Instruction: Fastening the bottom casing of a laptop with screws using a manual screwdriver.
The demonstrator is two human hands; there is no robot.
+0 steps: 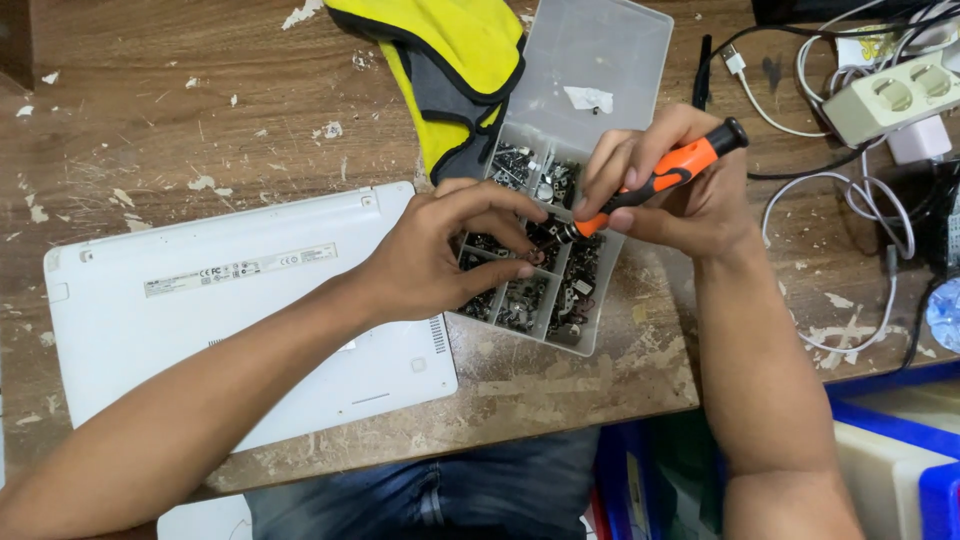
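Observation:
My right hand (668, 195) grips an orange-and-black screwdriver (660, 178), its tip pointing down-left over a clear plastic compartment box (590, 60) filled with several small dark metal parts. My left hand (450, 250) reaches over the box and pinches a small dark part (545, 233) between thumb and fingers, right at the screwdriver's tip. A white laptop (230, 300) lies upside down on the worn wooden table (150, 120), under my left forearm.
A yellow-and-grey cloth (450, 60) lies behind the box. A white power strip (890, 95) with white cables (860, 200) sits at the right. Blue and white bins (900, 450) stand below the table's edge, beside my knees in jeans.

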